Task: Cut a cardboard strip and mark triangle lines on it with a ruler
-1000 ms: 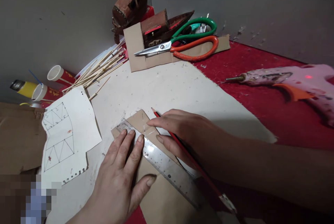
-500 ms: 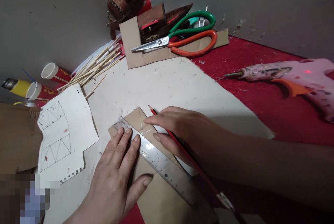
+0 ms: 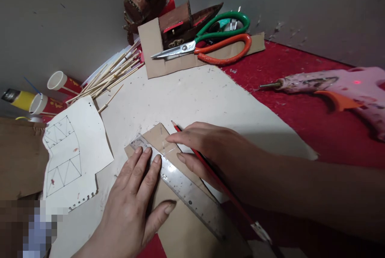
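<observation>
My left hand (image 3: 135,196) lies flat with its fingers spread, the fingertips pressing a metal ruler (image 3: 180,187) against a piece of brown cardboard (image 3: 180,226). The ruler runs diagonally across the cardboard, its lower end in shadow. My right hand (image 3: 207,151) is curled around a red pencil (image 3: 237,206), whose sharpened tip points away past the index finger. Index finger and thumb of this hand are at the cardboard's right edge, close to light scored or drawn lines. The other fingers are hidden beneath the hand.
Scissors (image 3: 183,48) with green and orange handles rest on a cardboard piece at the back, before brown cardboard models (image 3: 176,19). A pink glue gun (image 3: 337,85) lies right. On the left are wooden sticks (image 3: 114,74), paper cups (image 3: 57,81) and a sheet with truss drawings (image 3: 87,137).
Both hands, the ruler and the pencil keep practically the same places. Only a very slight shift of the whole view shows.
</observation>
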`<state>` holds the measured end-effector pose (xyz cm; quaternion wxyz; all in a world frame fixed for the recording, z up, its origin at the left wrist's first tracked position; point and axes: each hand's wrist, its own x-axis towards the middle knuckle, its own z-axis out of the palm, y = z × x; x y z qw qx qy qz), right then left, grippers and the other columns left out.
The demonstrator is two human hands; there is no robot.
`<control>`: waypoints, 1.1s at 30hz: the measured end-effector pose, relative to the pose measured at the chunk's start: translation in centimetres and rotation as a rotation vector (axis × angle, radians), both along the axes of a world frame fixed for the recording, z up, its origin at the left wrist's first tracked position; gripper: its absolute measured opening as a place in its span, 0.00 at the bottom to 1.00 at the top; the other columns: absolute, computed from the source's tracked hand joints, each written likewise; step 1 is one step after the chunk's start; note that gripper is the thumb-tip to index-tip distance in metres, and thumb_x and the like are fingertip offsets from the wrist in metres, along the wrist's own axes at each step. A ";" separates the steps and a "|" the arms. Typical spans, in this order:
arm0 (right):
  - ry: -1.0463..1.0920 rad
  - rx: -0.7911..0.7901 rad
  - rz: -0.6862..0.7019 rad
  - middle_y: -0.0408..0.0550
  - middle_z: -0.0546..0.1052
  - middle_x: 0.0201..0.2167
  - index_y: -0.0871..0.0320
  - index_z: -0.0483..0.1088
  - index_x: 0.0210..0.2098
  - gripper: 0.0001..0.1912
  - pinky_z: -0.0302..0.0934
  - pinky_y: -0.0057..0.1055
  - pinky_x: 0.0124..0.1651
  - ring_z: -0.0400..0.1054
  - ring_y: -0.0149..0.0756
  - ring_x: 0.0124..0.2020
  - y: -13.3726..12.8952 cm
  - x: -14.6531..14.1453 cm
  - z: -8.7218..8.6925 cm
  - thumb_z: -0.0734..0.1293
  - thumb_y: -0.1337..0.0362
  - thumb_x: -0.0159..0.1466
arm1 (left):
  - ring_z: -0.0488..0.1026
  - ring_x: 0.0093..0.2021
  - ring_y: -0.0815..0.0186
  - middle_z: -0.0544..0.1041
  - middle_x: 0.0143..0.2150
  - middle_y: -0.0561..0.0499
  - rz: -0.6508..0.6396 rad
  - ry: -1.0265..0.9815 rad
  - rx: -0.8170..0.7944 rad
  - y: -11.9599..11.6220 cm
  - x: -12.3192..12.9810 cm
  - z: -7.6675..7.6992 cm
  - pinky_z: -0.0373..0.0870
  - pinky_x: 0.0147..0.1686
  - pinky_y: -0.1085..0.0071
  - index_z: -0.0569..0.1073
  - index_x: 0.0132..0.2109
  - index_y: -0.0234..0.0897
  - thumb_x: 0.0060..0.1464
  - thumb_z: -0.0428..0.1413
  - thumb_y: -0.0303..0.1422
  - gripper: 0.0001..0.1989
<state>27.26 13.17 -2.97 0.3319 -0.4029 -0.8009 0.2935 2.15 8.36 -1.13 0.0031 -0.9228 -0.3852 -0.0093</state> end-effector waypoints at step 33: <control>0.151 0.016 -0.101 0.48 0.78 0.57 0.52 0.70 0.56 0.15 0.67 0.35 0.58 0.73 0.39 0.56 -0.1 -0.2 -1.2 0.60 0.64 0.72 | 0.47 0.74 0.46 0.56 0.73 0.34 0.028 -0.038 -0.024 -0.3 0.4 0.2 0.58 0.67 0.45 0.51 0.72 0.28 0.65 0.52 0.44 0.37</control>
